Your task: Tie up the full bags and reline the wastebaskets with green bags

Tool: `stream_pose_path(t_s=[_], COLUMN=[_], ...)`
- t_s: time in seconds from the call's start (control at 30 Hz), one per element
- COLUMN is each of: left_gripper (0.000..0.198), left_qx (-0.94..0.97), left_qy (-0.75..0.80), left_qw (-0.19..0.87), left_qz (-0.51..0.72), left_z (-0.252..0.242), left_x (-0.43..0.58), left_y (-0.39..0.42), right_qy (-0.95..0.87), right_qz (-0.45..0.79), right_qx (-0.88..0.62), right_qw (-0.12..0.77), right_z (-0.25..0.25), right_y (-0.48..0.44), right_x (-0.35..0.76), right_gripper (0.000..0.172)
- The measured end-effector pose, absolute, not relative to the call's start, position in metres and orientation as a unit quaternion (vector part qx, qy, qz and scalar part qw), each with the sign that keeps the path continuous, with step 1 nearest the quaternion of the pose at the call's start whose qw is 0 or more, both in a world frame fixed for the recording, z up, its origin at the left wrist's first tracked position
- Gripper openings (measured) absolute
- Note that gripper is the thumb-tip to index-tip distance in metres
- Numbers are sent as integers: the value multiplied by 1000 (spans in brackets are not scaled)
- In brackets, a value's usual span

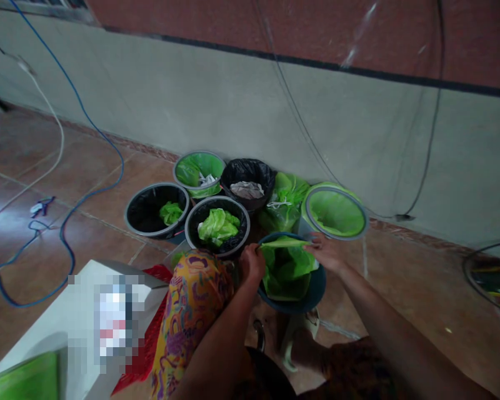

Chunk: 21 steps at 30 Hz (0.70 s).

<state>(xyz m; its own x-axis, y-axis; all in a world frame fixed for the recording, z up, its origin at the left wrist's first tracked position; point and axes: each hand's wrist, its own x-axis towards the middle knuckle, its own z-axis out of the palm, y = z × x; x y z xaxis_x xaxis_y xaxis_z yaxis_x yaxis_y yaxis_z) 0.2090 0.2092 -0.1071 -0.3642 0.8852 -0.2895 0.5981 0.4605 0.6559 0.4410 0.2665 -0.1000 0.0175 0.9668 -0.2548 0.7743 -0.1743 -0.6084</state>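
Note:
A green plastic bag hangs partly inside a dark blue bin on the floor in front of me. My left hand pinches the bag's edge at the bin's left rim. Across from it, my right hand grips the same edge at the right. Between the two hands the bag's mouth is spread apart, and its inside looks dark. Just behind my right hand stands a bin lined in light green. A black-lined bin with a crumpled green bag in it is left of my left hand.
More lined bins stand along the wall, among them a black-lined one and a green-lined one. At lower left is a white box with a green stack on it. A blue cable crosses the tiled floor.

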Motion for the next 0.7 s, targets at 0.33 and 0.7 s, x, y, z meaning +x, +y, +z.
stream_pose_path(t_s=[0.33, 0.7], left_gripper=[27, 29], left_qx=[524, 538], left_qy=[759, 763], left_qw=[319, 304], left_qz=[219, 191], left_z=[-110, -114], left_x=[214, 215], left_y=[208, 207], right_qy=[-816, -741], right_qz=[184, 176], right_qx=[-548, -648], right_qw=[2, 7], right_z=[-102, -115], right_y=[251, 255], right_x=[358, 433], right_gripper=[27, 34])
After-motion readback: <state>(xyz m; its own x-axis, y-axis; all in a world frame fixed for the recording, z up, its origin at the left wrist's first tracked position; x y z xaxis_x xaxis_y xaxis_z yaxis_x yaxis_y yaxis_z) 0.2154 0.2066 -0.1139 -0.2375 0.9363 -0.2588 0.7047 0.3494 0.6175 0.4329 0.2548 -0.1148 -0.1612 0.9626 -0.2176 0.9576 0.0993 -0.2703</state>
